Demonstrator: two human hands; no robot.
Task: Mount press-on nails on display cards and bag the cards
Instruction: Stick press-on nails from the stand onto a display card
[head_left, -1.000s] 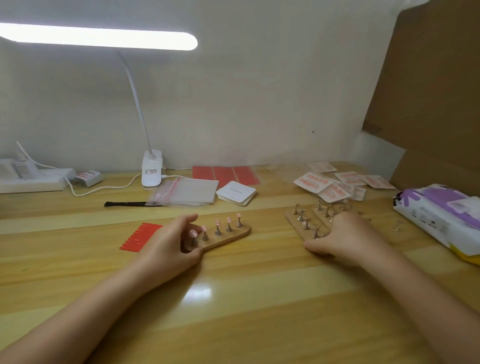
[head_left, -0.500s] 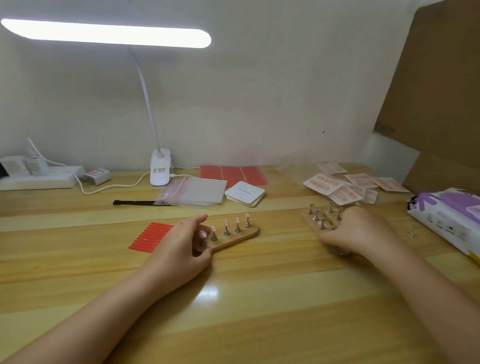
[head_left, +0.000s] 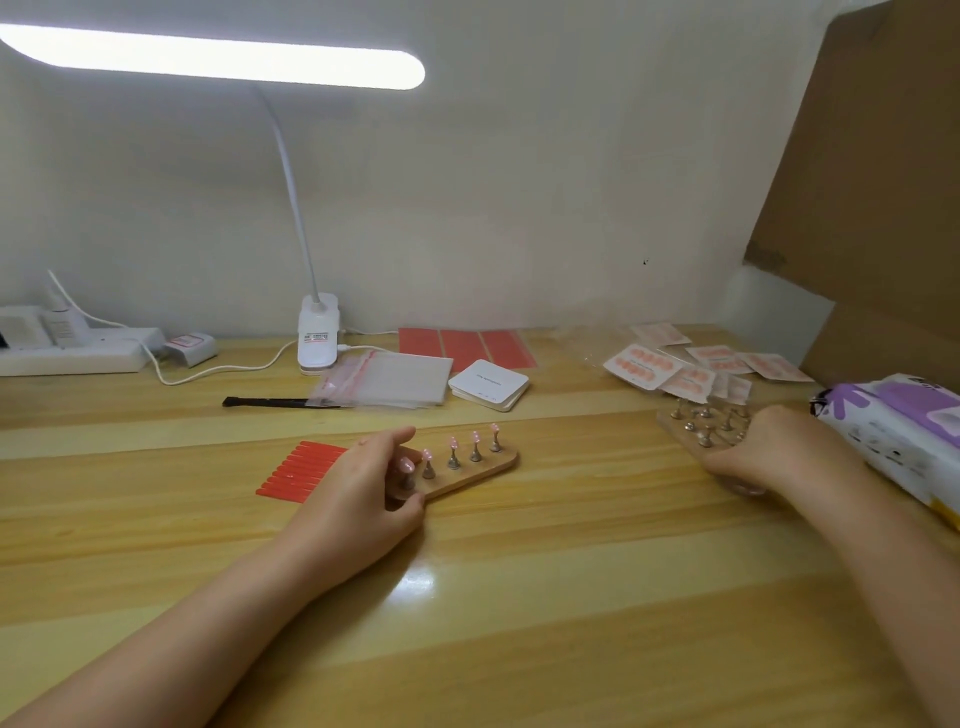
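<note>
My left hand (head_left: 363, 480) grips the near end of a wooden nail stand (head_left: 475, 470), thumb under its edge. Several pink press-on nails (head_left: 475, 439) stand on metal pegs along it. My right hand (head_left: 769, 452) holds the near end of a second wooden stand (head_left: 691, 428) whose metal pegs look bare. White display cards (head_left: 488, 384) lie stacked behind the stands, beside a pile of clear zip bags (head_left: 387, 382). Several bagged cards with pink nails (head_left: 685, 366) lie at the back right.
Red adhesive strips (head_left: 298, 470) lie left of my left hand, red sheets (head_left: 462, 345) at the back. A black tool (head_left: 265, 401), a clip lamp (head_left: 317, 338) with cable and a power strip (head_left: 72, 353) sit behind. A purple-white wipes pack (head_left: 904, 436) is at the right.
My right hand has slid the bare stand to the right and away from me, toward the bagged cards. My left hand keeps its hold on the stand with nails.
</note>
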